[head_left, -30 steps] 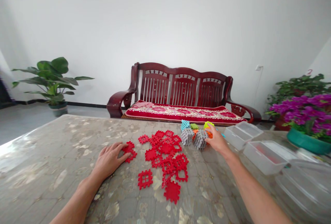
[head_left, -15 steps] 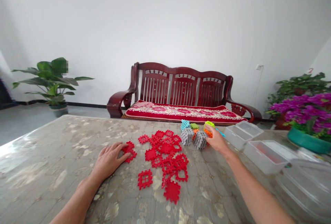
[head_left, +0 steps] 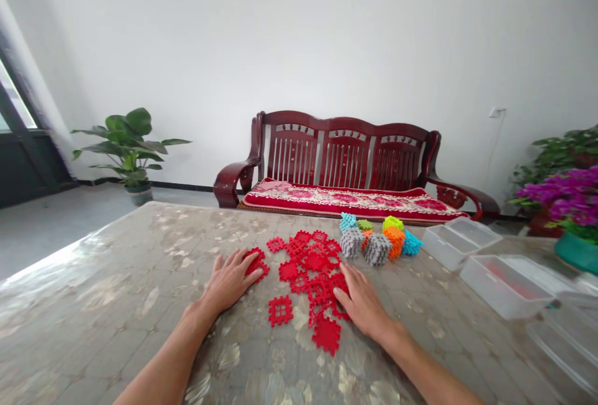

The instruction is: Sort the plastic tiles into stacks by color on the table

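Note:
My left hand [head_left: 231, 279] lies low on the table with its fingers stretched out, the tips resting at red interlocking plastic pieces [head_left: 258, 263] set apart from the pile. Fingers apart, my right hand [head_left: 363, 300] reaches over the right edge of a spread pile of flat red interlocking pieces [head_left: 314, 262], partly covering some. Some pieces have window-like openings; others are solid. A windowed red square [head_left: 280, 310] lies alone, left of a solid red square [head_left: 326, 336] at the pile's near end.
Behind the pile stand grey block stacks [head_left: 377, 249], an orange stack [head_left: 395, 242] and blue pieces [head_left: 412, 242]. Clear plastic boxes [head_left: 507, 286] stand at the right, one with something red inside. A purple-flowered plant [head_left: 567, 196] is beyond them; a wooden bench [head_left: 348, 152] stands behind the table.
My right hand has left the coloured stacks and come back toward me to the red pile's right side. My left hand stays by its red pieces. The view has shifted left.

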The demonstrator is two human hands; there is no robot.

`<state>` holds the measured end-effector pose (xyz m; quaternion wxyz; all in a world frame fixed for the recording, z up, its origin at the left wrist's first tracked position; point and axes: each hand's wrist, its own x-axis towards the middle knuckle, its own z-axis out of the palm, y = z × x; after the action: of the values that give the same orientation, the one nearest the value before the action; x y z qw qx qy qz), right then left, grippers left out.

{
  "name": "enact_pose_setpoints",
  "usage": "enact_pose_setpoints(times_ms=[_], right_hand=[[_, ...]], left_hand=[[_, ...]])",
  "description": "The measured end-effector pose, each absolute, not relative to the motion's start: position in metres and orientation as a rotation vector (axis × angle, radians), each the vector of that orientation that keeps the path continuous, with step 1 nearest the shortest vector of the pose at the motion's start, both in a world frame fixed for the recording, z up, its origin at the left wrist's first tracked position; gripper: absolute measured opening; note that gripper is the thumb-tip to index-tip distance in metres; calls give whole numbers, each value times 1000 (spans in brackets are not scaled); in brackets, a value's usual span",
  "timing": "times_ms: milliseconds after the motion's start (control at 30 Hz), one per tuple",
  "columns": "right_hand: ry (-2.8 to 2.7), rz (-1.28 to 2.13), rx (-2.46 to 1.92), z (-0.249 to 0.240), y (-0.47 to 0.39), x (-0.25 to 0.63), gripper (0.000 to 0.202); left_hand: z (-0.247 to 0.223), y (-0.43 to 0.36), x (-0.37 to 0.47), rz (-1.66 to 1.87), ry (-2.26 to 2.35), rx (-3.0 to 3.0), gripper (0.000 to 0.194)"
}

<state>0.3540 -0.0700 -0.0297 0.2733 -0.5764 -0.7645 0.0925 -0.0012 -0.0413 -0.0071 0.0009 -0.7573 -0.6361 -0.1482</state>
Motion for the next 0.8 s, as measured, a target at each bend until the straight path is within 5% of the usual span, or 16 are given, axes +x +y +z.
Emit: enact_pose_setpoints(times_ms=[267, 433, 533, 667, 800], right_hand=[[-1999, 439, -1403, -34, -64, 329, 66], [-2237, 553, -1331, -15, -82, 339, 114], [-2391, 578, -1334, -7, -90, 345, 126], [-2409, 498, -1337, -2, -93, 341, 105], [-2320, 292, -1364, 3, -94, 329, 74]], left_hand=[[-3, -48, 30, -449, -1893, -2687, 65], [0, -57, 36, -345, -1794, -2859, 118], [1, -62, 41, -242, -1678, -2956, 129], [3, -68, 51, -182, -1614, -2986, 119], [4, -73, 63, -346, -1630, -2900, 90]])
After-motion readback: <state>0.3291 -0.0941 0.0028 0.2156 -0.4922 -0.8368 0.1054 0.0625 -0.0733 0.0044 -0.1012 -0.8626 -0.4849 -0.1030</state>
